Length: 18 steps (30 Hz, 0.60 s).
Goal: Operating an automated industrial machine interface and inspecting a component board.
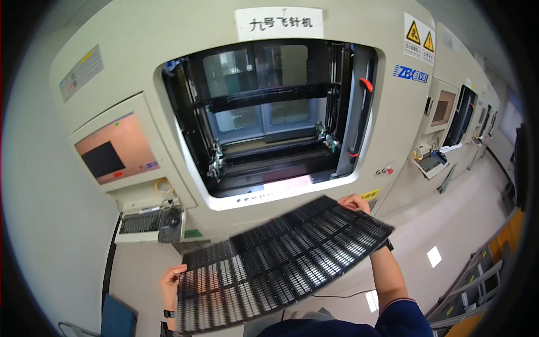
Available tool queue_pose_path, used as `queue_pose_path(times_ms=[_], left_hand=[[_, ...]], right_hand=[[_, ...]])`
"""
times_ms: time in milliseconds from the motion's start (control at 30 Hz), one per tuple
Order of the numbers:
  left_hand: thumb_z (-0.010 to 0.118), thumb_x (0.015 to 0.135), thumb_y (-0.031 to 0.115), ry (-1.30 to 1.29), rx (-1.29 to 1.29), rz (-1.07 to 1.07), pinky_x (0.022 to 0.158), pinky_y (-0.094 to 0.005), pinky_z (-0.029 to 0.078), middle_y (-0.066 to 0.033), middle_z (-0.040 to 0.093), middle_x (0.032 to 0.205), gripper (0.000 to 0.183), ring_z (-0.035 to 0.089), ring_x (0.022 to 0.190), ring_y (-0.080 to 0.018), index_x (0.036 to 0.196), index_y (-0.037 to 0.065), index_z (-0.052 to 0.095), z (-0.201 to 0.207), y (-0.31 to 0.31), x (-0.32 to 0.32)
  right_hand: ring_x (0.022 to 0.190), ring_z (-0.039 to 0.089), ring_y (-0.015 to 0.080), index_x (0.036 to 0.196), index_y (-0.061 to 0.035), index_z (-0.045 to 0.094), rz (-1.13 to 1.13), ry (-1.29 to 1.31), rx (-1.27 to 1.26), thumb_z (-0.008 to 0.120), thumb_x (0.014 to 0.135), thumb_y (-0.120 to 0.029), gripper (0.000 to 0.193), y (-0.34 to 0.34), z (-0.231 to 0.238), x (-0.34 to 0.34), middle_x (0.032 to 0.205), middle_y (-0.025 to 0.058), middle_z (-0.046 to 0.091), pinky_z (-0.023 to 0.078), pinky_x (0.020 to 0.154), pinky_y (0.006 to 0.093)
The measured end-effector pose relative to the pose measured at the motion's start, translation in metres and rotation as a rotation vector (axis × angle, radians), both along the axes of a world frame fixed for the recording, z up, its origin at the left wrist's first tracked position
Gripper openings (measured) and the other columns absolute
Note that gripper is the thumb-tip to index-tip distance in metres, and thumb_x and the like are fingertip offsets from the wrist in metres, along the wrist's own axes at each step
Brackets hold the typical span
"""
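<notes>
A large, thin, dark circuit board panel (281, 261) spans the space in front of my body, patterned with rows of small shiny rectangles. It is tilted, its right end higher and farther from me than its left. My left hand (170, 281) grips its left edge near the far corner, thumb on top. On the other side my right hand (353, 203) holds the far right edge, fingers bent over it; part of that hand is hidden behind the panel. Beyond the panel stands a big beige machine (387, 126), its window opening (269, 143) showing dark rails and small probe assemblies inside.
Left of the opening are a screen (119, 147), a keyboard (140, 223) and a mouse (174, 220) on a shelf. A red handle (366, 85) sits at the opening's right. Similar machines continue to the right. A metal rack (477, 281) and a blue box (118, 315) stand low at the sides.
</notes>
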<state>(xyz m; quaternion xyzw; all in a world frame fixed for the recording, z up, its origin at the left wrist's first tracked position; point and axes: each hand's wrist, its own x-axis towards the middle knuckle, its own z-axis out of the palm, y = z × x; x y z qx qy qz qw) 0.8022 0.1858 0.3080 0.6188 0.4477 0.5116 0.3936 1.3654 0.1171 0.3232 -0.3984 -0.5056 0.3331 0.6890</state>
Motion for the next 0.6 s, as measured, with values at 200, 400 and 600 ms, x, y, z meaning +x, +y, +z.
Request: queue_pose_path(times_ms=[200, 400, 600], left_hand=[[0.063, 0.085, 0.005, -0.233, -0.162, 0.060, 0.049, -0.0193, 0.036, 0.0011, 0.056, 0.073, 0.006, 0.045, 0.054, -0.0055, 0.081, 0.006, 0.058, -0.017, 0.053, 0.078], [0.057, 0.092, 0.018, -0.306, -0.310, 0.080, 0.043, -0.0199, 0.032, 0.0046, 0.044, 0.057, 0.014, 0.039, 0.045, -0.0049, 0.083, 0.007, 0.057, -0.021, 0.141, 0.143], [0.054, 0.092, 0.017, -0.241, -0.330, 0.039, 0.037, -0.0196, 0.032, 0.0037, 0.047, 0.058, 0.014, 0.047, 0.044, -0.0052, 0.083, 0.007, 0.056, -0.074, 0.279, 0.190]], right_hand=[[0.065, 0.063, 0.0118, 0.094, -0.0042, 0.055, -0.210, 0.157, -0.270, 0.061, 0.087, -0.010, 0.010, 0.020, -0.014, 0.036, 0.086, 0.0046, 0.059, 0.054, 0.061, 0.0240], [0.061, 0.063, 0.0128, 0.094, -0.0068, 0.056, -0.308, 0.250, -0.566, 0.062, 0.088, -0.033, 0.027, 0.107, -0.019, 0.077, 0.079, 0.0010, 0.059, 0.054, 0.056, 0.0246], [0.052, 0.055, 0.0095, 0.087, -0.0165, 0.057, -0.449, 0.223, -0.732, 0.064, 0.083, -0.048, 0.032, 0.233, -0.040, 0.120, 0.077, -0.0011, 0.060, 0.047, 0.051, 0.0255]])
